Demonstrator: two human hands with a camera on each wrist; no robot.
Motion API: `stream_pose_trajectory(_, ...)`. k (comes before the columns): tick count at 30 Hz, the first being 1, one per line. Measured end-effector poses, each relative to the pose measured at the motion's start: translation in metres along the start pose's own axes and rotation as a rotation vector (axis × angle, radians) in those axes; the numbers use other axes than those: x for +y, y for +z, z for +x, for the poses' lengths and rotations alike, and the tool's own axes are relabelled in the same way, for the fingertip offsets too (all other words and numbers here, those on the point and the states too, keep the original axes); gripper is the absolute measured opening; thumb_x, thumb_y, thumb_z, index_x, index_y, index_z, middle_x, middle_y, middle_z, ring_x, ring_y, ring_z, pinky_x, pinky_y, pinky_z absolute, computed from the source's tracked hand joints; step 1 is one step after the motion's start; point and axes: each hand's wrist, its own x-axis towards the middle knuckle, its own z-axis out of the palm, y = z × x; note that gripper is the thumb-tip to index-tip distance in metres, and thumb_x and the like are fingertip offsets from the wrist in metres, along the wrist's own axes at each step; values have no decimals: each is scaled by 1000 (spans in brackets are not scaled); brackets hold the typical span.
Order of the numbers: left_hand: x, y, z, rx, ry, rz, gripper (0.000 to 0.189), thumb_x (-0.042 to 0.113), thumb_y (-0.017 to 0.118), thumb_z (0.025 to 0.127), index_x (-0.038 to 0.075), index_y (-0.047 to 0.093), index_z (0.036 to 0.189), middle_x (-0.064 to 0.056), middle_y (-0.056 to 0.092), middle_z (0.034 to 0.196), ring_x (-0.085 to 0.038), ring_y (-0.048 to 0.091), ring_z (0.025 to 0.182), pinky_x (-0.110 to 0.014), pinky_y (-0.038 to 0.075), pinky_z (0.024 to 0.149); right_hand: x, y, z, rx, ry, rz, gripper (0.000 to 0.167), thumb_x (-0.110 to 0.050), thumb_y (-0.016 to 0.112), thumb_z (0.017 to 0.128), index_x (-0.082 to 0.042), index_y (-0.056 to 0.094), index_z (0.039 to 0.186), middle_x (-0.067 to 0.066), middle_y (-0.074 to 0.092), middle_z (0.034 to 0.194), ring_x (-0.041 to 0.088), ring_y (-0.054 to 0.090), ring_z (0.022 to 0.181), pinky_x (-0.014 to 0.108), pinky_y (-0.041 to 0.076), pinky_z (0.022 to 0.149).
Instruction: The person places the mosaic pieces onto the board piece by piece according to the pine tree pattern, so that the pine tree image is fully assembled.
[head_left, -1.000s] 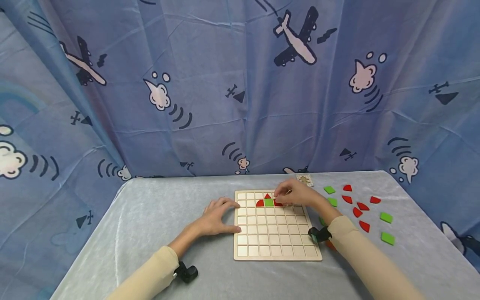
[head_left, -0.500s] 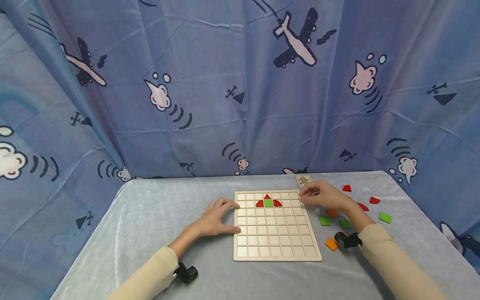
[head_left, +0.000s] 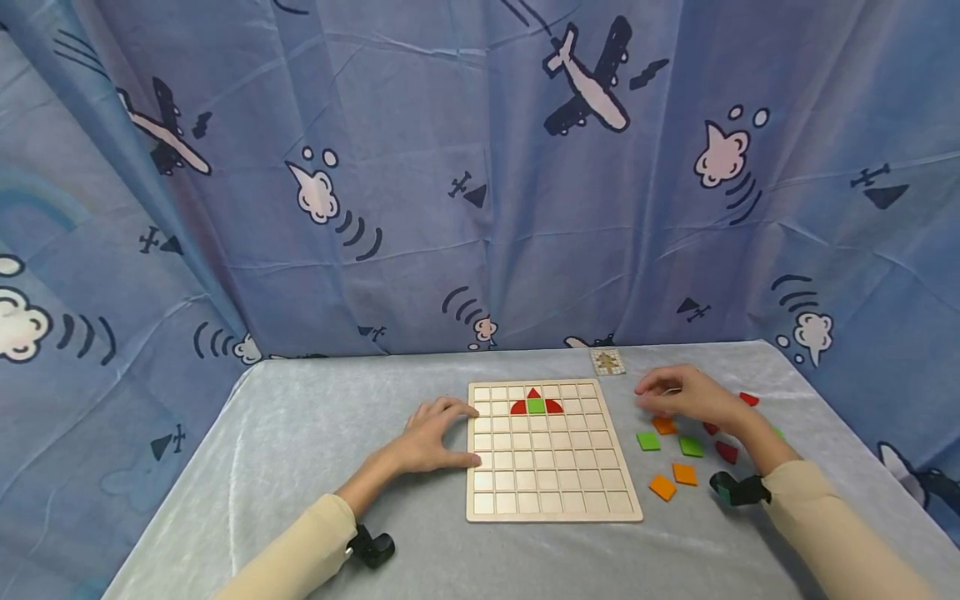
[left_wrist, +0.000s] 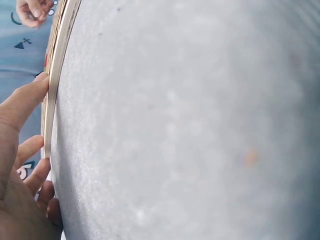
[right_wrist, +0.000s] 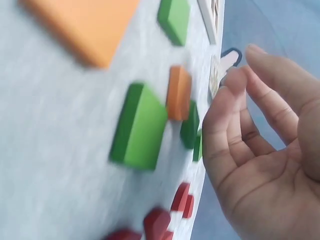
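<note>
A wooden grid board [head_left: 555, 483] lies on the cloth. In its upper rows are a red triangle [head_left: 533, 393], a green square tile [head_left: 536, 406] below it, and a red quarter-circle tile [head_left: 518, 407] to the left, with another red quarter-circle tile [head_left: 554, 407] to the right. My left hand [head_left: 431, 437] touches the board's left edge with thumb and fingertips, as the left wrist view also shows at the board edge [left_wrist: 62, 45]. Above the loose tiles, my right hand [head_left: 686, 396] hovers with loosely bent fingers. In the right wrist view this hand [right_wrist: 265, 125] holds nothing.
Right of the board lie loose orange tiles [head_left: 662, 487], green tiles [head_left: 648, 441] and red tiles [head_left: 726, 452]; the right hand and forearm cover some. A small patterned card [head_left: 607, 361] sits behind the board's far right corner. A printed curtain [head_left: 420, 208] hangs behind the table.
My right hand has left the red quarter-circle on the board's right side and moved right, over the loose tiles. The left hand stays at the board's edge.
</note>
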Motion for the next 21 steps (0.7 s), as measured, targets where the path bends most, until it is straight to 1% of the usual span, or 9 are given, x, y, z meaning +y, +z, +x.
stream_pose_trajectory(3, 1, 0, -1, 0, 0, -3, 69, 55, 78, 77, 30, 54, 136, 0, 46, 146, -27, 41, 124, -56, 34, 104, 6, -3, -5, 9, 8, -13, 33, -25, 70, 92, -1, 67, 115, 14, 71, 101, 17, 65, 81, 29, 56, 73)
stream_pose_trajectory(4, 1, 0, -1, 1, -1, -4, 69, 55, 78, 77, 30, 54, 136, -1, 46, 146, -27, 41, 124, -57, 33, 104, 8, -4, -6, 6, 0, -13, 33, -25, 69, 93, -1, 67, 115, 13, 71, 100, 16, 65, 81, 29, 56, 72)
stream_pose_trajectory(7, 1, 0, -2, 0, -3, -2, 69, 54, 79, 77, 30, 54, 136, -1, 46, 146, -28, 41, 125, -56, 33, 105, 11, -7, -11, 7, -9, -13, 33, -23, 71, 91, 1, 68, 114, 8, 68, 86, 10, 57, 69, 26, 50, 64)
stream_pose_trajectory(10, 1, 0, -2, -1, -3, 0, 69, 54, 79, 77, 30, 54, 136, 0, 45, 146, -28, 41, 125, -56, 33, 105, 16, -9, -15, -1, -18, -7, 34, -21, 74, 88, 2, 68, 113, 4, 58, 74, 8, 47, 60, 25, 41, 56)
stream_pose_trajectory(12, 1, 0, -1, -1, -1, -1, 69, 54, 79, 77, 30, 54, 137, 0, 46, 146, -28, 41, 125, -56, 33, 105, 19, -10, -18, 0, -13, -13, 34, -21, 76, 87, 1, 68, 112, 1, 53, 71, 8, 42, 56, 25, 37, 52)
stream_pose_trajectory(16, 2, -1, -1, 3, 4, -3, 68, 53, 79, 77, 29, 54, 136, -1, 46, 146, -29, 41, 125, -57, 33, 105, 25, -10, -20, -17, -28, -18, 33, -21, 77, 85, -1, 69, 110, -1, 47, 67, 10, 40, 52, 26, 37, 50)
stream_pose_trajectory(21, 3, -1, -1, 5, 2, 4, 69, 52, 79, 77, 28, 54, 136, -1, 46, 146, -29, 41, 126, -57, 32, 106, 28, -11, -21, -47, -56, -3, 32, -19, 77, 85, -1, 69, 109, -1, 46, 64, 11, 40, 50, 26, 37, 49)
